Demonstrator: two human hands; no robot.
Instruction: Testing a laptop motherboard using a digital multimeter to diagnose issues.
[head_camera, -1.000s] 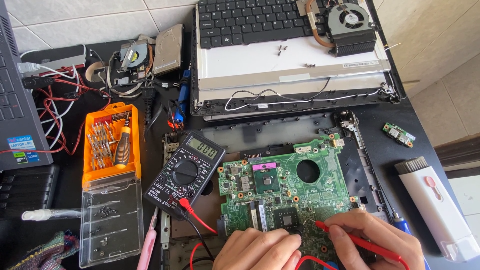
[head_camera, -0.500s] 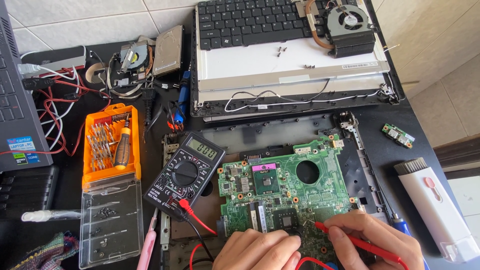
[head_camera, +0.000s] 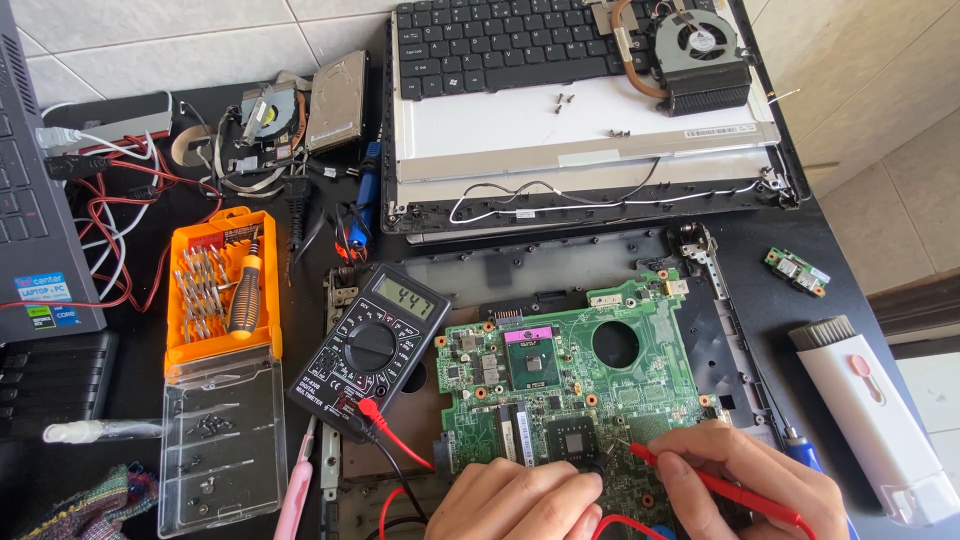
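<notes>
Head view: barely anything shifts. Right hand (head_camera: 745, 480) keeps its fingers pinching the red probe (head_camera: 715, 487) on the green motherboard (head_camera: 570, 385) at 6 o'clock; left hand (head_camera: 520, 500) stays curled beside it, black multimeter (head_camera: 370, 345) at 9.

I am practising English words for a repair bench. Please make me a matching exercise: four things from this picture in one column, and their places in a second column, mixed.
Things:
1. multimeter
2. cooling fan
3. orange screwdriver case
4. red probe

Places:
A. in the right hand, tip on the green board
B. left of the multimeter
C. top right, beside the keyboard
D. just left of the green board

Pairs: 1-D, 2-C, 3-B, 4-A
</notes>
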